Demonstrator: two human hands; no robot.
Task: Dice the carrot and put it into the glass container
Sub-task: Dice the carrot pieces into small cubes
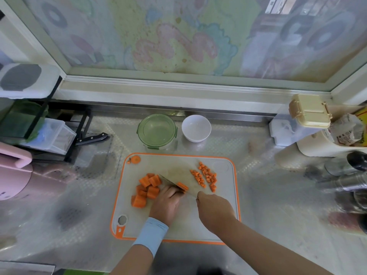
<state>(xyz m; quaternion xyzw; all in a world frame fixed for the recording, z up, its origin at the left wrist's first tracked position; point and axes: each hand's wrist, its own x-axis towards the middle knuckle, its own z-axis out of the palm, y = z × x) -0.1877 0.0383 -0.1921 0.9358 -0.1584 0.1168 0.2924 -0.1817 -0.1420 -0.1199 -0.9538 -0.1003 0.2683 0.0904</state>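
Head view: left hand [166, 203], fingers curled, pins a carrot piece [182, 186] to the cutting board [222, 225]. Right hand [214, 211] wraps the knife [170, 183] handle. Blade runs just beside the left fingertips; a slip risks a cut. Chunks [146, 189] left, dice [206, 177] right, could scatter. Far: glass container [157, 132], lid on, would block transfer.

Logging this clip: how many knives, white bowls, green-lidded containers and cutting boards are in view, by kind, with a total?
Knives: 2, knife in use, knife at left
White bowls: 1
Green-lidded containers: 1
Cutting boards: 1
Total: 5
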